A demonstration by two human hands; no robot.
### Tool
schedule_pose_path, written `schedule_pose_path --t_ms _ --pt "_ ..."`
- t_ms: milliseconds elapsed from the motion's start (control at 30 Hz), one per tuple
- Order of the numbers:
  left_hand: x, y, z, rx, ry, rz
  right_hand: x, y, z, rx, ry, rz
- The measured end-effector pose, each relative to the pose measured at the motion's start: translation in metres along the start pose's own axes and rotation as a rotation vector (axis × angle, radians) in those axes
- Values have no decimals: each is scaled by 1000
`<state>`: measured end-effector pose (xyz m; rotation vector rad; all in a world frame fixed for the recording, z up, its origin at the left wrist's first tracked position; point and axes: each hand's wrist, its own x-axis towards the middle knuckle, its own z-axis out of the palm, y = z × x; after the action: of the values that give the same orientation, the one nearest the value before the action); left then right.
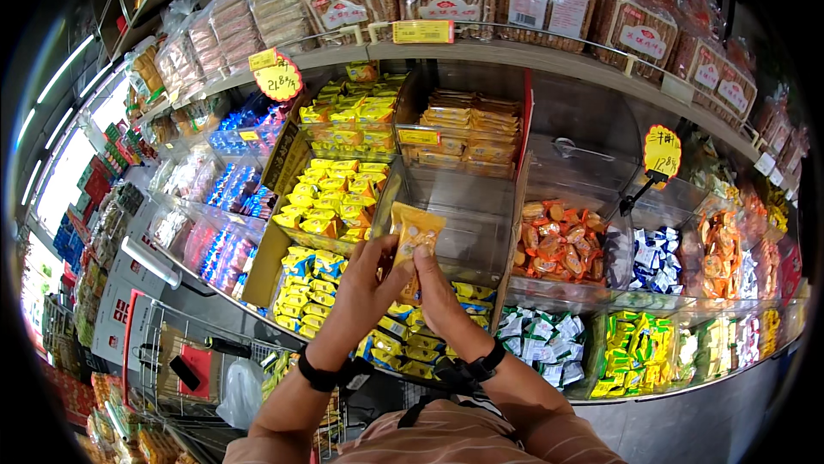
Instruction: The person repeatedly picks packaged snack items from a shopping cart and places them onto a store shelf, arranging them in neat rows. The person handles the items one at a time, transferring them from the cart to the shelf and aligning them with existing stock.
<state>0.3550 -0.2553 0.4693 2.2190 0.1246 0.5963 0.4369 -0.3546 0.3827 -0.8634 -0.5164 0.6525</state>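
A shiny golden snack packet [418,227] is held upright between my two hands over the display bins. My left hand [368,280] has its fingers behind the packet's left side. On the right side, the thumb of my right hand [432,287] presses the packet's front. More golden wrapper [410,291] shows lower between my palms; whether it is a second packet, I cannot tell. Just beyond the hands lies a transparent plastic compartment [460,206]. Similar flat golden packets [473,129] are stacked behind it. Yellow packets [335,197] fill the bin to the left.
Orange-wrapped snacks [560,242] and white-green packets [544,341] sit in bins at right. Overhead runs a shelf edge [489,52] carrying bagged goods. A price sign [662,152] sticks up at right. At lower left stands a wire shopping cart [135,341] holding a plastic bag [241,393].
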Motion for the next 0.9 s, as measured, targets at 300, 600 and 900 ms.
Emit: schedule_pose_path --t_ms 300,600,900 --pt "95 -11 31 -481 -335 -133 16 -61 -46 327 48 15" --pt "311 -76 16 421 -18 145 40 -68 -92 -257 318 17" --pt "450 -154 75 1138 -79 157 51 -8 -114 -795 419 -119"
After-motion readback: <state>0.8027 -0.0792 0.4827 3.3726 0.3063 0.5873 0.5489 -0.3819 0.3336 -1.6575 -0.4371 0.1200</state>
